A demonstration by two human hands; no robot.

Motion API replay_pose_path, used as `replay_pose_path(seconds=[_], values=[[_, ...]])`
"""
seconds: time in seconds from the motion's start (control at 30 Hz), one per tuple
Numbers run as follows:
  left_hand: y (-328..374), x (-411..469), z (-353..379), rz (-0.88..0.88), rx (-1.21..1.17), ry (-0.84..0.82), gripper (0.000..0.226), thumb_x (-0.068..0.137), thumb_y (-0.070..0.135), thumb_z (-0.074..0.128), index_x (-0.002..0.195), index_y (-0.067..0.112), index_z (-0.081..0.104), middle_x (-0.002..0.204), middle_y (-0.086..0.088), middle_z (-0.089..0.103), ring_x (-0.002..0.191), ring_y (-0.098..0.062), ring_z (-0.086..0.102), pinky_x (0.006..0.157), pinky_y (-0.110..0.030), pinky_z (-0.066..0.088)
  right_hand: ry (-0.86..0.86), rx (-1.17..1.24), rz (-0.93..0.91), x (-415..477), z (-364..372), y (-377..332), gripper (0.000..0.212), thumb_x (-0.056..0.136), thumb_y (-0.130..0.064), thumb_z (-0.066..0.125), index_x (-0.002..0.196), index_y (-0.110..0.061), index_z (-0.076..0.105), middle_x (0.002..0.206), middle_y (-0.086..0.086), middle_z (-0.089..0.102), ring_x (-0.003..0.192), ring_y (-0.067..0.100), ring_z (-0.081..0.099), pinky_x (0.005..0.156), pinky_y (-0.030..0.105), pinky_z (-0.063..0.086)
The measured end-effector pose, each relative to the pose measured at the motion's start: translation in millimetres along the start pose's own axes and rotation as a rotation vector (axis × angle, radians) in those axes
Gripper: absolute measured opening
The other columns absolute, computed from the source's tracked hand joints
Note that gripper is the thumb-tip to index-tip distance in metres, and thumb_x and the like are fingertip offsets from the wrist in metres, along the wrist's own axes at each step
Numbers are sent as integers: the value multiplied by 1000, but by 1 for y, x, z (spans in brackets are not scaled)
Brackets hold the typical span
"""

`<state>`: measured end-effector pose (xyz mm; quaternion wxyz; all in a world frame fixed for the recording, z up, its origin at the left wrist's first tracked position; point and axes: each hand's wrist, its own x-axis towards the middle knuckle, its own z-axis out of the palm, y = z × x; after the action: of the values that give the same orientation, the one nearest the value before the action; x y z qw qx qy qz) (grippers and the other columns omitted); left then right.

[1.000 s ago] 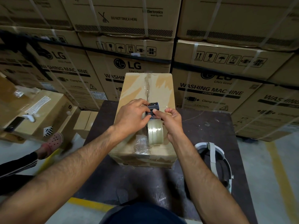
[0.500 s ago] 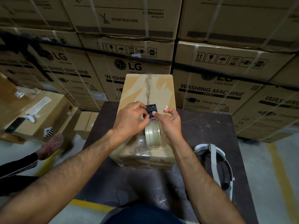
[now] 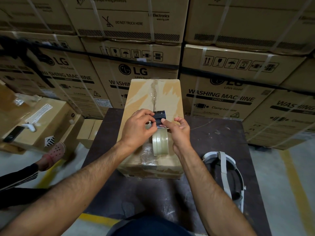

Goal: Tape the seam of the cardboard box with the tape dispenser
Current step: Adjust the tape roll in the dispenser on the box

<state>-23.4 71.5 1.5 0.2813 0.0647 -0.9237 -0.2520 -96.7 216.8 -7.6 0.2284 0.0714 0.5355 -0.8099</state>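
Observation:
A long cardboard box (image 3: 136, 97) lies on a dark table (image 3: 213, 142), its middle seam (image 3: 154, 92) running away from me with torn old tape along it. Above the near half of the box I hold a tape dispenser (image 3: 159, 116): a black toothed cutter on top and a clear tape roll (image 3: 160, 143) below. My left hand (image 3: 138, 128) pinches the cutter's left side. My right hand (image 3: 179, 132) grips the dispenser from the right, thumb on the black part. A crumpled bit of clear tape (image 3: 147, 155) lies on the box next to the roll.
A white headset (image 3: 226, 169) lies on the table right of the box. Strapped washing machine cartons (image 3: 230, 96) form a wall behind. To the left stand more boxes (image 3: 42, 120) with a phone (image 3: 13, 133) on one, and another person's foot in a pink clog (image 3: 54, 152).
Both hands and the dispenser have stayed over the near half of the box, with only small shifts of the fingers on the black cutter.

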Motion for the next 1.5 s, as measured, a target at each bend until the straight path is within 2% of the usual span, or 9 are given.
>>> replay_pose_path(seconds=[0.2,0.3,0.53,0.63,0.77,0.87,1.07,1.3,1.5], values=[[-2,1,0,-6,-41,19,5,84,13,77,87,9,78,106,1,73,91,-16,69,78,-38,59,2,15,17,1,0,-2,49,86,7,81,109,-16,44,75,12,73,61,14,71,64,23,57],[-4,0,1,-2,-62,-8,13,84,21,80,90,10,78,109,0,71,93,-16,69,77,-37,62,1,20,21,3,0,1,51,85,5,83,110,-16,43,80,18,70,67,21,68,74,31,54],[-3,2,2,18,-31,-2,9,84,17,76,88,10,77,108,0,72,87,-17,69,74,-40,60,0,34,42,4,-3,2,53,84,5,83,112,-16,43,95,26,59,71,25,65,61,27,57],[-4,2,2,35,-26,-13,11,86,19,74,91,10,78,112,0,73,89,-19,70,74,-42,61,1,41,43,4,-3,3,55,84,4,84,113,-15,42,92,26,67,74,28,69,72,34,58],[-4,1,-3,125,69,20,13,87,23,79,94,13,83,127,-1,72,109,-21,70,80,-40,62,9,67,38,5,-1,2,53,85,6,82,111,-16,41,80,18,73,68,22,73,75,35,58],[-3,2,-6,226,175,33,11,91,25,78,91,16,84,135,-3,69,127,-22,63,76,-41,63,22,65,47,3,0,3,53,84,4,84,110,-17,42,87,20,70,76,28,71,81,40,57],[6,-1,-8,305,364,-34,23,99,20,64,83,12,77,145,-6,62,144,-24,49,77,-43,61,39,50,27,-4,4,0,50,87,6,81,107,-17,43,78,11,71,59,12,69,55,20,54],[7,2,-13,274,351,-115,14,98,15,64,90,6,71,145,-12,61,140,-26,53,90,-43,59,5,-63,2,-5,2,1,45,89,5,79,109,-16,45,81,7,71,66,4,70,66,15,54],[16,7,-23,189,290,-205,14,99,18,63,100,4,67,140,-9,61,97,-26,72,62,-37,53,6,-128,-24,-7,1,-1,44,86,-3,83,109,-18,49,81,2,74,75,10,70,82,27,53]])
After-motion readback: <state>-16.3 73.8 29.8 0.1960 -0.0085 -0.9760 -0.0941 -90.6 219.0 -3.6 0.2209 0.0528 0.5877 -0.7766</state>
